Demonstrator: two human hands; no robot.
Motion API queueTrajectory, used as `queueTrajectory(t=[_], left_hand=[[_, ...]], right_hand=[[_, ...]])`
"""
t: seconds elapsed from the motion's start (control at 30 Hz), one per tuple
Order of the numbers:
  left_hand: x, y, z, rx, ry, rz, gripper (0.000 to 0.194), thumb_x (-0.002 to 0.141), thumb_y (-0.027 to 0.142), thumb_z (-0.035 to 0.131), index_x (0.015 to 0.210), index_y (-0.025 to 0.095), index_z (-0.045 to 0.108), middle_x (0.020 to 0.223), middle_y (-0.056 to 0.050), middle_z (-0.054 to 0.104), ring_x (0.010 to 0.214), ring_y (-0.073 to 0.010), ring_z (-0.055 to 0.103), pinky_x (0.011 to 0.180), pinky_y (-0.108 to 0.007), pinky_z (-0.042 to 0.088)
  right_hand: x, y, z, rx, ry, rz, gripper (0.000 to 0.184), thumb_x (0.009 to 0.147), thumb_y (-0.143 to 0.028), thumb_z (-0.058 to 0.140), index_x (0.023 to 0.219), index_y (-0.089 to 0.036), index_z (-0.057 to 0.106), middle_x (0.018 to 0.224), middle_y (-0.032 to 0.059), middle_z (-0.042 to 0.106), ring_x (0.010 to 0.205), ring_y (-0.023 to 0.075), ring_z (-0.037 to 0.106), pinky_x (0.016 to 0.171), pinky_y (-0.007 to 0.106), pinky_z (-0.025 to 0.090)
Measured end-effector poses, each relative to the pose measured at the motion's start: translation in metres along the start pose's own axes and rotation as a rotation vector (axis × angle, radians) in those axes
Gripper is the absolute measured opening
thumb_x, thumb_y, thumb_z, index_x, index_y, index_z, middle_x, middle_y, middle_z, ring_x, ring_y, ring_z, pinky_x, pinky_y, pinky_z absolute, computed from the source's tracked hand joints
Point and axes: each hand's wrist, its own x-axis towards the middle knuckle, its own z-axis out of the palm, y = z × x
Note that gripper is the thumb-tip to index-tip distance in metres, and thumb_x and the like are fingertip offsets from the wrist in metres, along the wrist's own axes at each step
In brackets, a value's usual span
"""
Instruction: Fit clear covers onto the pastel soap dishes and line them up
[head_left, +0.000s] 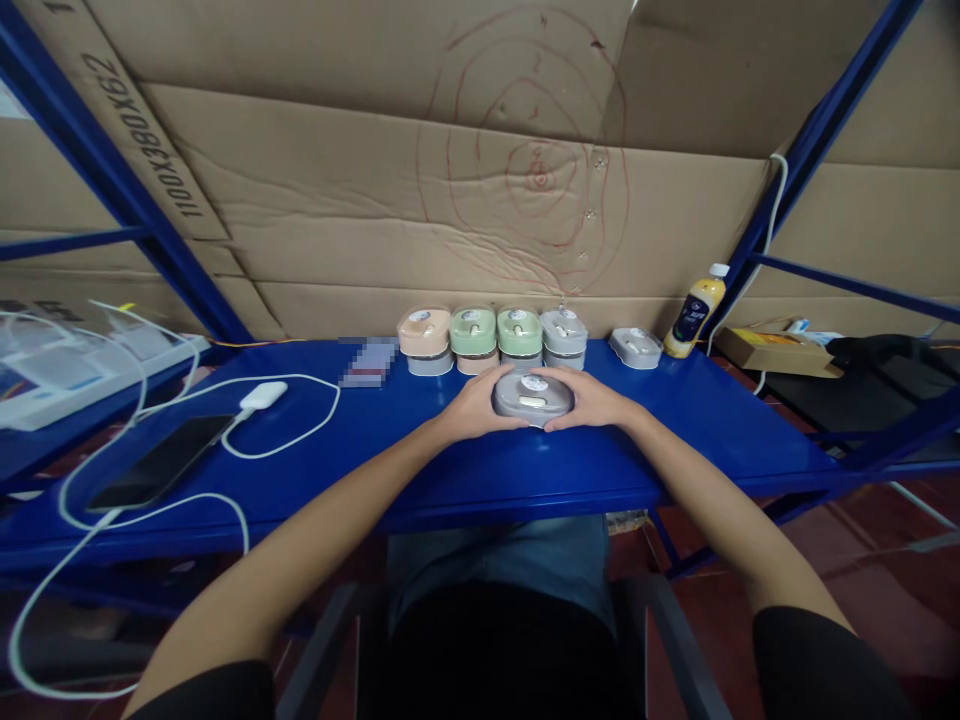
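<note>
While both hands cup the grey box (517,393), the step in hand seems to be steadying or handling it at the front of the blue table (465,485). The left hand (476,405) curls around its nine o'clock side, the right hand (592,398) around three, fingers closed against the walls; whether it is lifted, I cannot tell. Any move from here would call for even pressure, keeping the lid level. Stacked boxes (520,335) span ten to one o'clock; a single box (636,347) sits at two, with a bottle (697,312) beyond. The lid's round sticker and the bottle's dark label are too small to read. Cardboard (300,160) at ten o'clock bears sideways print, "1100X380X62".
</note>
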Motion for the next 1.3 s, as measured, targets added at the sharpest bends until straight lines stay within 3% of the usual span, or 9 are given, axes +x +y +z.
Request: queueTrajectory(t=[0.2, 0.37, 0.47, 0.57, 0.63, 0.77, 0.9, 1.2, 1.3], left_hand=[[-0.001, 0.012, -0.009, -0.006, 0.171, 0.102, 0.108, 0.073, 0.062, 0.097, 0.162, 0.024, 0.050, 0.163, -0.017, 0.060, 0.149, -0.0437, 0.059, 0.126, -0.063, 0.048], [-0.004, 0.015, -0.014, -0.043, 0.250, 0.182, 0.116, 0.080, 0.059, 0.093, 0.171, 0.024, 0.029, 0.165, -0.020, 0.055, 0.149, -0.0409, 0.059, 0.126, -0.061, 0.049], [-0.004, 0.013, -0.015, -0.015, 0.314, 0.200, 0.099, 0.089, 0.053, 0.084, 0.168, 0.023, 0.032, 0.156, -0.019, 0.060, 0.141, -0.0367, 0.065, 0.123, -0.059, 0.052], [-0.003, 0.010, -0.012, 0.014, 0.334, 0.184, 0.083, 0.092, 0.046, 0.079, 0.161, 0.021, 0.040, 0.145, -0.018, 0.066, 0.128, -0.0323, 0.071, 0.115, -0.055, 0.058], [-0.003, 0.008, -0.010, 0.027, 0.318, 0.169, 0.077, 0.092, 0.044, 0.078, 0.157, 0.021, 0.043, 0.140, -0.017, 0.068, 0.121, -0.0303, 0.072, 0.111, -0.053, 0.060], [-0.003, 0.006, -0.008, 0.039, 0.294, 0.162, 0.067, 0.095, 0.042, 0.075, 0.152, 0.021, 0.046, 0.135, -0.016, 0.069, 0.116, -0.0290, 0.072, 0.107, -0.053, 0.061], [-0.002, 0.004, -0.009, 0.031, 0.292, 0.166, 0.061, 0.096, 0.041, 0.072, 0.149, 0.021, 0.048, 0.131, -0.014, 0.069, 0.112, -0.0275, 0.071, 0.104, -0.051, 0.061], [-0.001, 0.004, -0.010, 0.037, 0.221, 0.118, 0.060, 0.095, 0.039, 0.072, 0.148, 0.023, 0.050, 0.127, -0.012, 0.069, 0.111, -0.0279, 0.070, 0.096, -0.048, 0.062], [-0.001, 0.004, -0.010, 0.040, 0.206, 0.105, 0.060, 0.094, 0.040, 0.072, 0.147, 0.022, 0.050, 0.128, -0.013, 0.069, 0.111, -0.0278, 0.070, 0.095, -0.048, 0.062]], right_hand=[[-0.001, -0.024, -0.016, 0.022, 0.187, -0.064, 0.104, 0.075, -0.068, 0.094, 0.163, -0.030, 0.056, 0.160, 0.0141, 0.064, 0.146, 0.0414, 0.061, 0.126, 0.062, 0.045], [-0.010, -0.035, -0.035, -0.055, 0.340, -0.095, 0.098, 0.078, -0.069, 0.091, 0.161, -0.030, 0.059, 0.159, 0.0138, 0.065, 0.146, 0.0424, 0.060, 0.126, 0.063, 0.045], [-0.019, -0.014, -0.056, -0.181, 0.603, -0.001, 0.100, 0.081, -0.076, 0.084, 0.162, -0.026, 0.054, 0.158, 0.0170, 0.063, 0.144, 0.0426, 0.060, 0.123, 0.063, 0.047], [-0.028, 0.031, -0.081, -0.357, 0.929, 0.233, 0.101, 0.084, -0.079, 0.077, 0.162, -0.022, 0.050, 0.158, 0.0199, 0.058, 0.145, 0.0433, 0.057, 0.121, 0.066, 0.046], [-0.033, 0.066, -0.092, -0.424, 1.063, 0.409, 0.100, 0.083, -0.076, 0.077, 0.160, -0.018, 0.050, 0.151, 0.0223, 0.059, 0.141, 0.0442, 0.057, 0.118, 0.067, 0.047], [-0.037, 0.116, -0.092, -0.413, 1.047, 0.744, 0.097, 0.075, -0.067, 0.085, 0.154, -0.019, 0.058, 0.139, 0.0197, 0.061, 0.130, 0.0420, 0.063, 0.113, 0.061, 0.051], [-0.038, 0.132, -0.079, -0.437, 0.934, 0.925, 0.095, 0.076, -0.063, 0.086, 0.155, -0.020, 0.059, 0.139, 0.0208, 0.059, 0.130, 0.0430, 0.061, 0.112, 0.058, 0.050], [-0.032, 0.133, -0.075, -0.489, 0.881, 0.965, 0.115, 0.078, -0.073, 0.083, 0.163, -0.008, 0.042, 0.148, 0.0340, 0.054, 0.134, 0.0499, 0.059, 0.111, 0.064, 0.048], [-0.026, 0.116, -0.074, -0.639, 0.940, 0.862, 0.104, 0.087, -0.067, 0.075, 0.162, -0.005, 0.040, 0.159, 0.0377, 0.045, 0.148, 0.0533, 0.045, 0.118, 0.071, 0.040]])
